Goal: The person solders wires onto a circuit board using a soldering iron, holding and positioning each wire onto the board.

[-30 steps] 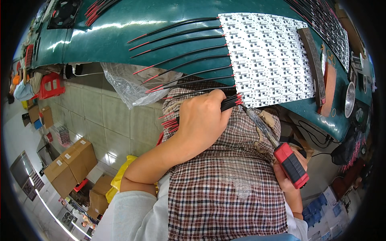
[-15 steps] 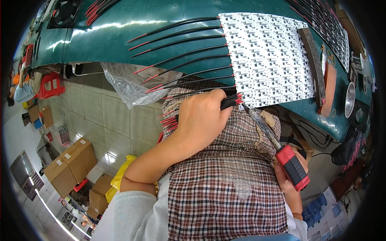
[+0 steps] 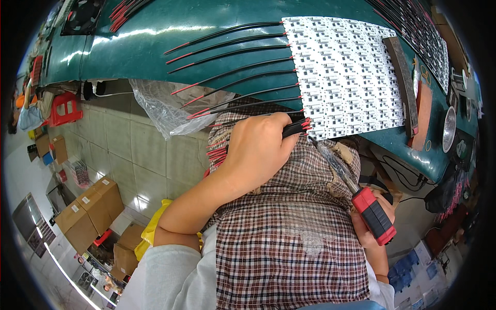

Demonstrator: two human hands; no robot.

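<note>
A white panel of small circuit boards [image 3: 343,77] lies at the front edge of the green bench, with several black wires [image 3: 248,50] running leftward from its left edge. My left hand [image 3: 261,147] is closed round a bundle of black wires [image 3: 295,127], whose red ends touch or nearly touch the panel's lower left corner. The other red ends [image 3: 217,154] of the bundle show behind that hand. In my right hand [image 3: 366,227] is a soldering iron [image 3: 373,216] with a red and black handle. Its tip is close to the panel corner, just below the wire ends; contact is unclear.
A dark bar [image 3: 400,85] rests along the panel's right side, beside a reddish-brown strip [image 3: 423,116] and a round metal dish [image 3: 449,129]. More wired panels [image 3: 426,44] lie at the far right. A clear plastic bag [image 3: 170,106] hangs off the bench's front edge.
The soldering iron has shifted slightly left, its tip a little lower beside the panel corner. My left hand has barely moved and keeps the wire bundle.
</note>
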